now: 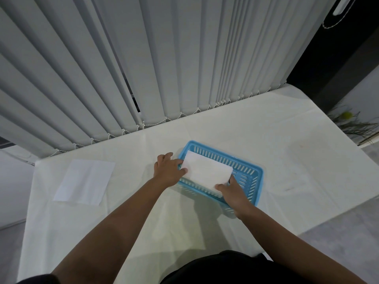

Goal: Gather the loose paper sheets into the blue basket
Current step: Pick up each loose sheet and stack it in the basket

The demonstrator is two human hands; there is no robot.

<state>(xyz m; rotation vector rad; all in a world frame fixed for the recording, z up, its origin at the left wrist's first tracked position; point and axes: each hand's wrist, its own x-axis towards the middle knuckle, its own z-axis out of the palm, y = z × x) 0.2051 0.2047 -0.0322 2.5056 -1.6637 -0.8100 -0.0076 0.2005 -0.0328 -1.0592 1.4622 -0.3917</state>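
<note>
A blue slotted basket (pixel 249 168) sits on the white table near its middle. A folded white paper sheet (pixel 207 173) lies over the basket's left half, partly inside it. My left hand (pixel 169 170) grips the sheet's left edge, thumb on top. My right hand (pixel 233 194) pinches the sheet's near right corner, over the basket's front wall. A second white paper sheet (pixel 84 182) lies flat on the table to the left, apart from both hands.
Grey vertical blinds (pixel 143 64) hang along the table's far edge. The white table (pixel 297 152) ends at the right, where a dark wall and a plant (pixel 356 124) stand. Grey floor shows beyond the left and right table edges.
</note>
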